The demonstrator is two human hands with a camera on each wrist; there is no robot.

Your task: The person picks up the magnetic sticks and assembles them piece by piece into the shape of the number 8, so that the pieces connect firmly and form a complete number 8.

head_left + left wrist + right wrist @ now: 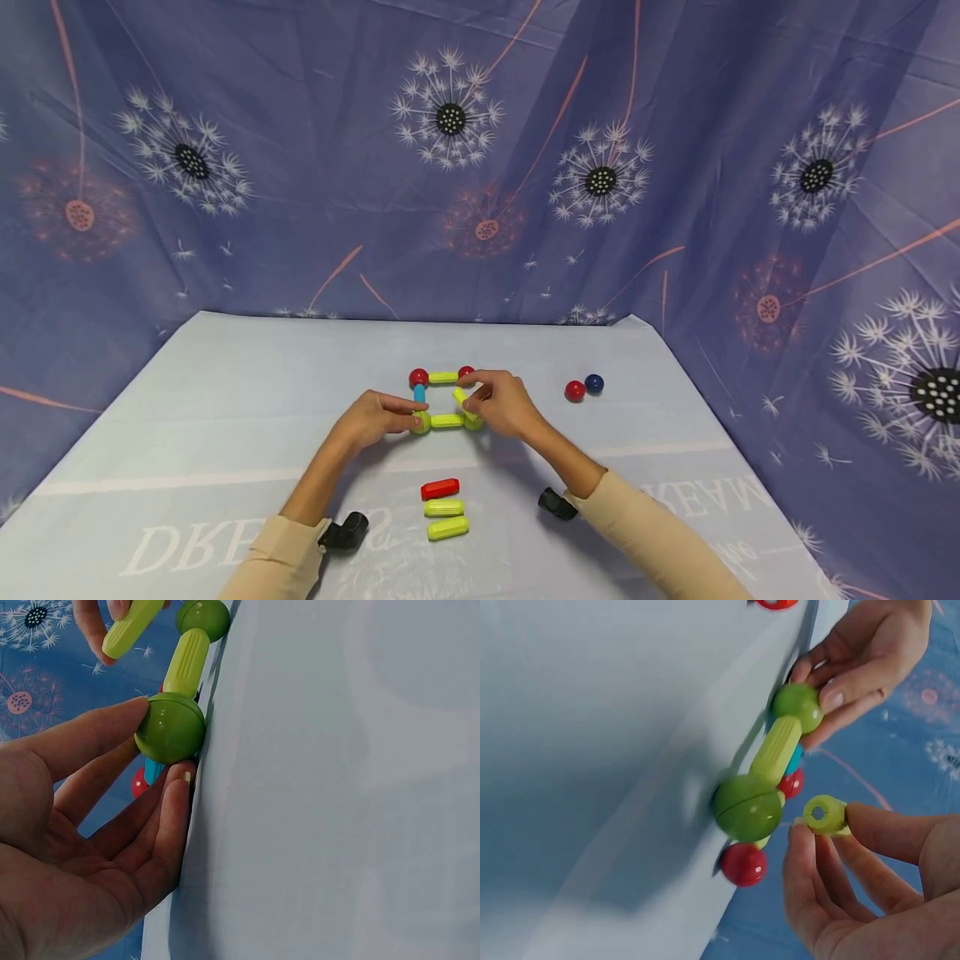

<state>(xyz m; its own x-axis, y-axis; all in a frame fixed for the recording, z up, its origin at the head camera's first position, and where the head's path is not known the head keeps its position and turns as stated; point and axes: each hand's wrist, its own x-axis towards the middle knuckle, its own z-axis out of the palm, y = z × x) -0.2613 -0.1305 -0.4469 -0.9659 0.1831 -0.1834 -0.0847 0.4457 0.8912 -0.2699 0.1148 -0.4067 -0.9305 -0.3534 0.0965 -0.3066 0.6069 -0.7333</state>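
My left hand [375,415] grips the left green ball [171,729] between thumb and fingers. A yellow-green stick [447,421] joins that ball to the right green ball [748,808]. From the left green ball a blue stick [419,393] runs back to a red ball [418,378]. Another yellow-green stick links this red ball to a second red ball [466,372] at the back right. Raised above the right green ball, my right hand [501,404] pinches a loose yellow-green stick [825,815], tilted, its holed end showing in the right wrist view.
In front of the joined pieces lie a red stick [440,489] and two yellow-green sticks, the nearest [447,528] closest to me. A loose red ball [574,391] and a dark blue ball [594,384] sit to the right. Patterned cloth [300,167] hangs behind the table.
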